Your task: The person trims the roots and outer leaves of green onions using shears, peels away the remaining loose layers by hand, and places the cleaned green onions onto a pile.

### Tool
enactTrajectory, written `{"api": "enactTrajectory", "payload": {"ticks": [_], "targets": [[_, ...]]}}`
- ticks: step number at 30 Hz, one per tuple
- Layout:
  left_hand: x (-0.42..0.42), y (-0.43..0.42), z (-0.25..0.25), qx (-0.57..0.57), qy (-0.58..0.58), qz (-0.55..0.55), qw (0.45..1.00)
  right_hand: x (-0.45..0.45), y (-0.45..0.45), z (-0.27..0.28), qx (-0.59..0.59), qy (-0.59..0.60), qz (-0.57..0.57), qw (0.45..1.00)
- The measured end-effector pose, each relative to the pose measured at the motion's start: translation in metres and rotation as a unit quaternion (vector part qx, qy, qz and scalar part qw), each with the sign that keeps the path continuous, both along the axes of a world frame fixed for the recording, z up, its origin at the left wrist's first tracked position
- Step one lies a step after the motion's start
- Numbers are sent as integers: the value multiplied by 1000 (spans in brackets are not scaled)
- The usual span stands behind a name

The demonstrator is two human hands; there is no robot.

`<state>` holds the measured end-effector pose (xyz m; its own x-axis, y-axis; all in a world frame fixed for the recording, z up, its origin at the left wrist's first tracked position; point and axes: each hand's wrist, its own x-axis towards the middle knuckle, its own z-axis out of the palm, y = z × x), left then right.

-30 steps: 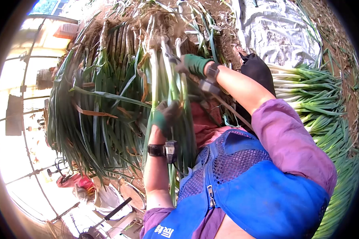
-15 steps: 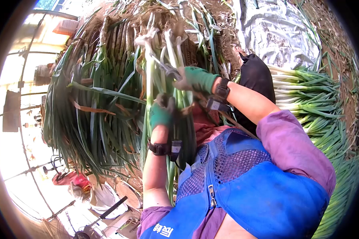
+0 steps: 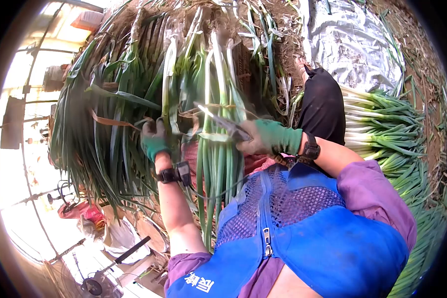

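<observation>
My right hand (image 3: 270, 137), in a green glove with a grey palm, grips a small metal-bladed knife (image 3: 221, 119); the blade points up and left. Under the blade, a few trimmed green onions (image 3: 219, 89) with white stems lie lengthwise over my lap, leaves toward me. My left hand (image 3: 154, 140), gloved alike, is at the right edge of a big heap of untrimmed green onions (image 3: 114, 134). Its fingers are curled near a brown dry leaf (image 3: 115, 120) and beside a pale onion stem (image 3: 169, 74); blur hides what they hold.
Rows of cleaned green onions (image 3: 382, 119) lie along the right side, beside a white plastic sheet (image 3: 352, 44) on the soil. My black-clad knee (image 3: 324, 107) is between them and me. A fan (image 3: 92, 285) and a red bag (image 3: 84, 211) are at lower left.
My left hand has left the onion stems and moved left toward the heap. My right hand, with the knife, has moved down and right. The trimmed onions now lie unheld by the left hand.
</observation>
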<state>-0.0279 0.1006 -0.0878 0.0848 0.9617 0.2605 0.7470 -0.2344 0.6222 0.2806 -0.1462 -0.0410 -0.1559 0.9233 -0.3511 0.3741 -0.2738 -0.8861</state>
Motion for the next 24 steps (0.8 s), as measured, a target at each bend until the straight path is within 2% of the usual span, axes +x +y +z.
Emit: {"api": "enactTrajectory", "payload": {"ticks": [2, 3, 7, 10, 11, 14, 15, 18, 19, 24], "targets": [[19, -14, 24, -78, 190, -9, 979, -5, 0, 17, 0, -8, 15, 1000], [24, -8, 29, -95, 244, -22, 965, -10, 1, 13, 8, -26, 11, 1000], [37, 4, 41, -125, 340, -15, 932, -19, 3, 3, 4, -23, 16, 1000], [30, 25, 42, -249, 301, -37, 920, -21, 5, 2, 9, -24, 22, 999], [5, 53, 5, -225, 282, -51, 931, -21, 4, 2, 10, -27, 20, 999], [12, 44, 15, -290, 89, -52, 951, -19, 3, 9, 12, -24, 24, 999], [19, 35, 31, -294, 68, -88, 949, -19, 3, 13, 13, -20, 27, 999], [38, 23, 48, -277, 9, -121, 953, -19, 5, 23, 28, 5, 43, 999], [47, 17, 57, -256, 42, -119, 958, -22, 6, 21, 33, -7, 36, 999], [75, 1, 49, -322, 0, -140, 936, -23, 12, 21, 25, -32, 8, 999]]}}
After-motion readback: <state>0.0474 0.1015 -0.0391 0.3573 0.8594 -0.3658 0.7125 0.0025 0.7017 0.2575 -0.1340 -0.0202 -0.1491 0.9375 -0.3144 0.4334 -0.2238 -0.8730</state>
